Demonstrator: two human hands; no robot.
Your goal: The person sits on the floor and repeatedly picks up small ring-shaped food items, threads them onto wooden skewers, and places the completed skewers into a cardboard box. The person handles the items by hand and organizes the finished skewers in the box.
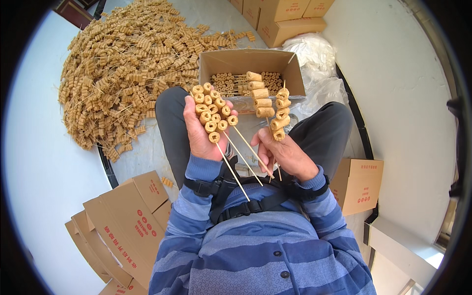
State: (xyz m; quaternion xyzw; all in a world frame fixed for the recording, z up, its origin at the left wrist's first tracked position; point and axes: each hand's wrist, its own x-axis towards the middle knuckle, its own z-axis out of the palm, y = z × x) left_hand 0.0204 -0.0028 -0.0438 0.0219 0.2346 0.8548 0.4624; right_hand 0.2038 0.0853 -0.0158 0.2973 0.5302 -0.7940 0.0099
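Observation:
My left hand [200,137] is closed around several skewers [211,110] threaded with golden-brown rolled pieces. Their round hollow ends face up, and the bare sticks point down toward my lap. Beside it, my right hand [285,152] pinches two more skewers [264,101] by their sticks, with the rolls standing upright above the fingers. Just beyond both hands stands an open cardboard box [250,61] between my knees. More skewers [246,84] lie in rows inside it, partly hidden by the ones I hold.
A large heap of skewers [128,64] covers the floor at the far left. Flattened cartons [123,221] lean at the near left. Closed boxes [290,24] are stacked at the back, near crumpled clear plastic [317,64]. Another carton [361,187] stands by the right wall.

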